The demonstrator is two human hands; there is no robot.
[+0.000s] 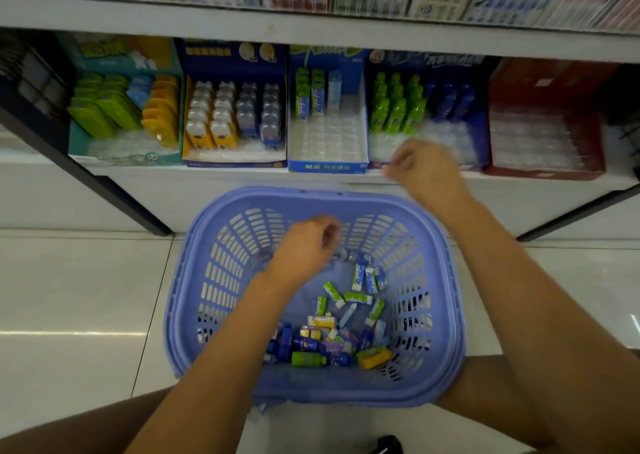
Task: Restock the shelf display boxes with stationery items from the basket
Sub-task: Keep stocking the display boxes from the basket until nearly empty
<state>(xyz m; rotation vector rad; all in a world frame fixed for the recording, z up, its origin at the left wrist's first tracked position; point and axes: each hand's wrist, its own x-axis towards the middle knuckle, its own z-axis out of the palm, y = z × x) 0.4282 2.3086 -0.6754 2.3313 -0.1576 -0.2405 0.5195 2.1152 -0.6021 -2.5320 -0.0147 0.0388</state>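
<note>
**A:** Where are the stationery items at this moment?

**B:** Most of them lie on the bottom of the purple plastic basket with slotted walls (221, 280). It stands on the pale tiled floor (69, 297), before the white shelf (221, 183). I see small green-and-white packs (358, 277), a green bottle (306, 359) and dark blue bottles (304, 344) in it.

**A:** And the hands?

**B:** They are apart. The left hand (304, 249) is inside the basket, near the far wall, with curled fingers. It is blurred, so I cannot tell if it holds something. The right hand (426, 173) is higher, beyond the far rim, in front of the blue cardboard display box with green bottles (479, 131). Its fingers are curled too, and I cannot tell if something is between them.

**A:** And the middle box?

**B:** The blue-and-white cardboard display box (327, 167) holds green-and-white upright packs (308, 96) at its back.
</note>
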